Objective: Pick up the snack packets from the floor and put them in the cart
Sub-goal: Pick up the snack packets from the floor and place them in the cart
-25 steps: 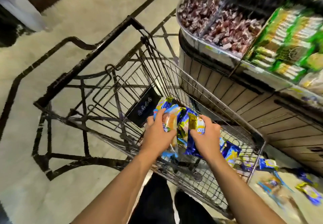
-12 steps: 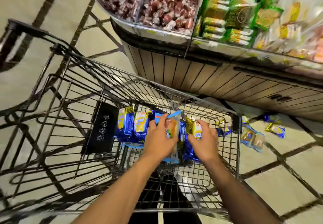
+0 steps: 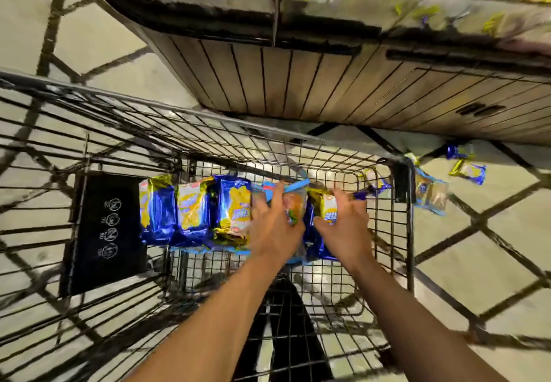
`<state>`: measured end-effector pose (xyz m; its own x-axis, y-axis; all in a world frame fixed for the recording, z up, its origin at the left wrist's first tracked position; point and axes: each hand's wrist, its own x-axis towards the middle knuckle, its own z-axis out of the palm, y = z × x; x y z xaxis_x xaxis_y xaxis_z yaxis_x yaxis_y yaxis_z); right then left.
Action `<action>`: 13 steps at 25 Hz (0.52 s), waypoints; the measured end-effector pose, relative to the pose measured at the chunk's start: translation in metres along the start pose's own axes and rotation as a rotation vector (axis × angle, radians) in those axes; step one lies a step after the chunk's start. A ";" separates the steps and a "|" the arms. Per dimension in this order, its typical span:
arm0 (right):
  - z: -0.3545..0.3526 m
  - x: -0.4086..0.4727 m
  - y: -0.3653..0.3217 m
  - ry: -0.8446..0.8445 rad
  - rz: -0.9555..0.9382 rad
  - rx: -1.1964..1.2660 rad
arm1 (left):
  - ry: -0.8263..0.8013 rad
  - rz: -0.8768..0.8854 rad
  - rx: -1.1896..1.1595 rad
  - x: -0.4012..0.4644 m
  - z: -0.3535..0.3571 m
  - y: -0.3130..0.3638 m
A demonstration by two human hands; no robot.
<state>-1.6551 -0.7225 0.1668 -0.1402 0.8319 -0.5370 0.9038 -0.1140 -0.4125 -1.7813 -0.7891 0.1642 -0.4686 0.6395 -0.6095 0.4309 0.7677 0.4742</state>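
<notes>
Both my hands are down inside the black wire cart (image 3: 405, 232). My left hand (image 3: 275, 226) grips a light-blue-edged snack packet (image 3: 295, 200) with an orange picture. My right hand (image 3: 346, 223) grips a gold and blue packet (image 3: 326, 206). A row of blue and yellow packets (image 3: 193, 208) lies on the cart floor to the left of my hands. Outside the cart, on the tiled floor at the right, lie more packets: a clear blue-edged one (image 3: 430, 192), a blue and yellow one (image 3: 468, 170), and a small blue one (image 3: 457, 150).
A wood-panelled display counter (image 3: 328, 83) with shelves of goods stands just beyond the cart. A black plastic flap (image 3: 104, 229) with white symbols sits in the cart at the left. My dark trouser legs (image 3: 286, 322) show through the wire bottom.
The view has tilted down and swung left to right across the cart. Both hands have sunk lower into the cart with their packets, beside the row lying there.
</notes>
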 end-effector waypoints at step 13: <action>0.021 0.017 0.024 -0.015 0.027 0.023 | 0.057 -0.006 0.064 0.004 0.026 0.003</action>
<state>-1.6443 -0.7220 0.1322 -0.1222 0.8201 -0.5591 0.8980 -0.1486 -0.4142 -1.7620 -0.7856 0.1464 -0.5137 0.6372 -0.5746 0.4753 0.7689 0.4277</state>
